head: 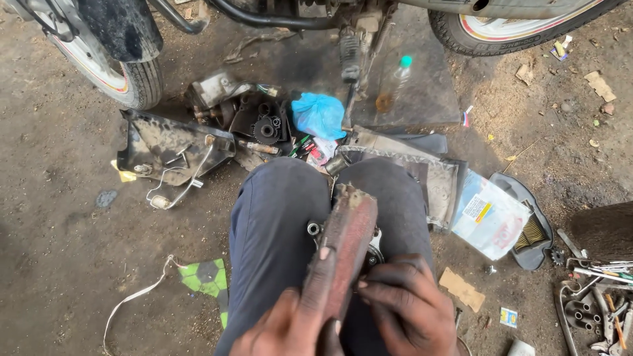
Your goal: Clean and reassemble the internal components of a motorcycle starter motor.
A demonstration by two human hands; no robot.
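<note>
Two hands grip a reddish-brown rusted metal part [346, 247] over the knees; left hand [300, 316] wraps its near end, right hand [405, 306] pinches alongside; likely stiff, heavy, greasy; hold mid-body.

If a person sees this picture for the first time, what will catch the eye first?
Low in the centre, the left hand and right hand grip a long, reddish, worn flat block over a metal part on the lap. Beyond the knees lies a bright blue plastic bag among dark greasy engine parts, with motorcycle wheels above.

Soft even daylight, sharp, edges perhaps slightly bowed
</note>
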